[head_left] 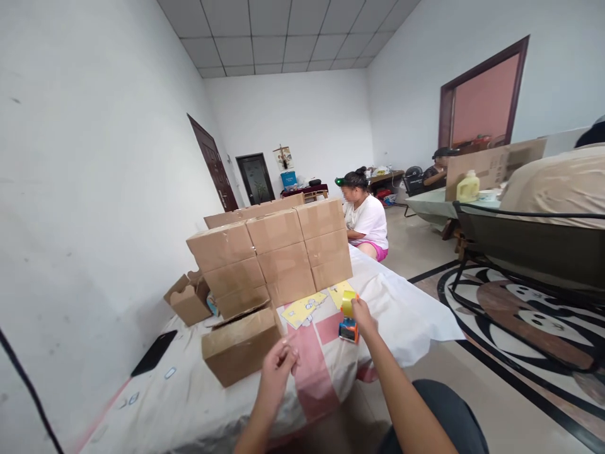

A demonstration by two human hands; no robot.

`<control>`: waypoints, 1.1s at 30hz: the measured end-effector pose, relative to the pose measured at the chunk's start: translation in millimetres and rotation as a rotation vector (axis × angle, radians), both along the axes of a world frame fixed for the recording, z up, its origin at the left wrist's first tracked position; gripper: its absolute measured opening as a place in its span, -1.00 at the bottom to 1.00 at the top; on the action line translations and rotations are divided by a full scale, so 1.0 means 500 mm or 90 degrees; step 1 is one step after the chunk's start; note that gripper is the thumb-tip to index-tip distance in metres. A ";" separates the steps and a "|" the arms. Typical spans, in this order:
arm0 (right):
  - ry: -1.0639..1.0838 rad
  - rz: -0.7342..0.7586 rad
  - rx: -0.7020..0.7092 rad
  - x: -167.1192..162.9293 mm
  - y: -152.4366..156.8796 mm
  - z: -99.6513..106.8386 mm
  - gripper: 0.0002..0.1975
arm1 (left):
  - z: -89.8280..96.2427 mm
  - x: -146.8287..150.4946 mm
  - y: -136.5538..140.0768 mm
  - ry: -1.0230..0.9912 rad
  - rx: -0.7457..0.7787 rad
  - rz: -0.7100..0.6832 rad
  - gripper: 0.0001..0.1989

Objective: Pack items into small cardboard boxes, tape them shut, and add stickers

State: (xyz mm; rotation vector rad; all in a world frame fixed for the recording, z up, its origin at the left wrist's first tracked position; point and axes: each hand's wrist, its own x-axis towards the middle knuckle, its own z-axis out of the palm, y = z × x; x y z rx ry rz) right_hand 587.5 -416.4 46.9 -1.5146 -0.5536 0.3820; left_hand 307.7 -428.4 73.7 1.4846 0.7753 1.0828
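Observation:
My right hand point(363, 316) grips a tape dispenser point(348, 330) with an orange and blue body and a yellow roll, held above the table's right side. My left hand point(278, 364) is closed in a pinch, just right of a small cardboard box point(241, 343) at the near side of the table. Whatever lies between its fingertips, if anything, is too small to make out. The box's top flap edges stand slightly raised. Behind it rises a stack of taped cardboard boxes point(283, 252).
The table point(397, 315) has a white and pink cover. Yellow printed sheets point(302, 309) lie before the stack. An open box point(189, 299) and a black flat object point(154, 353) are at the left. A person point(366, 217) in white sits beyond the table; another point(437, 170) is farther right.

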 end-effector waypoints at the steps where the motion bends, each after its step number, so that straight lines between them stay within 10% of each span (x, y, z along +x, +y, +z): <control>1: 0.000 -0.034 -0.023 -0.003 -0.008 0.000 -0.79 | 0.028 -0.018 0.012 0.015 0.014 -0.023 -0.22; 6: -0.121 -0.157 -0.038 -0.027 -0.038 0.027 -0.52 | 0.159 -0.090 0.051 0.050 0.112 -0.035 -0.31; 11: -0.294 0.094 0.076 -0.115 -0.043 0.080 -0.73 | 0.212 -0.126 0.064 0.092 0.188 -0.006 -0.39; 18: -0.250 0.531 0.153 -0.334 -0.015 0.187 -0.78 | 0.148 -0.155 0.084 0.124 0.206 -0.041 -0.37; 24: -0.377 0.506 0.186 -0.422 0.043 0.285 -0.84 | 0.117 -0.216 0.126 0.255 0.167 0.116 -0.08; 28: -0.314 0.538 0.145 -0.415 0.067 0.338 -0.76 | 0.112 -0.257 0.182 0.537 0.363 0.303 -0.11; 33: -0.245 0.623 0.002 -0.420 0.140 0.321 -0.70 | 0.076 -0.266 0.218 0.737 0.361 0.119 0.01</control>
